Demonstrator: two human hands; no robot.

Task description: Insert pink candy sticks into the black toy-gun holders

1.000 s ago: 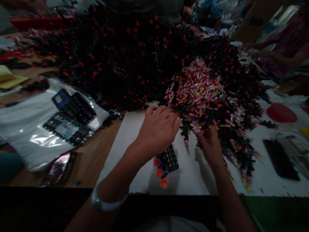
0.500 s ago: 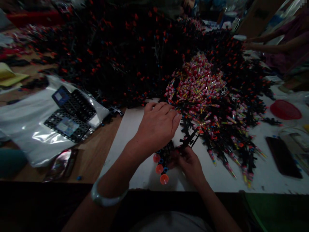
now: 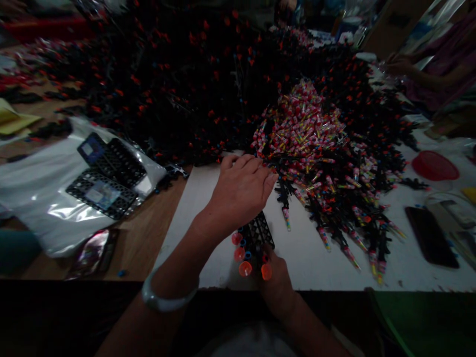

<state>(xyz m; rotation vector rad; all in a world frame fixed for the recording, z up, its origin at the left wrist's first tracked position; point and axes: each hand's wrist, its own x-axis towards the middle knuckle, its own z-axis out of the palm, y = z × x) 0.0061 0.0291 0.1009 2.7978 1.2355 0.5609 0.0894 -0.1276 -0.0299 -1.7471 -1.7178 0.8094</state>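
Note:
My left hand (image 3: 241,191), with a pale bangle (image 3: 169,299) on its wrist, lies palm down with its fingers bent over a black perforated plastic tray (image 3: 262,233). The hand covers most of the tray. Orange suction-cup tips (image 3: 240,254) and small blue rings stick out at the tray's near end. There my right hand (image 3: 278,285) is closed around the end of a black toy gun, mostly hidden, whose orange cup tip (image 3: 266,271) shows in front of the fingers. Just to the right, a black toy gun with a candy tube (image 3: 285,218) rests on the white board.
A large heap of black toy guns (image 3: 178,89) fills the back. Candy tubes (image 3: 308,119) are piled at right. Black trays (image 3: 102,193) lie on a white plastic bag (image 3: 40,198). A phone (image 3: 431,237) and red lid (image 3: 435,165) sit right; another person's hands (image 3: 399,64) work beyond.
My right hand has brought the black toy gun down and left to the tray's near end, where another orange cup now shows. My left hand has stayed on the tray.

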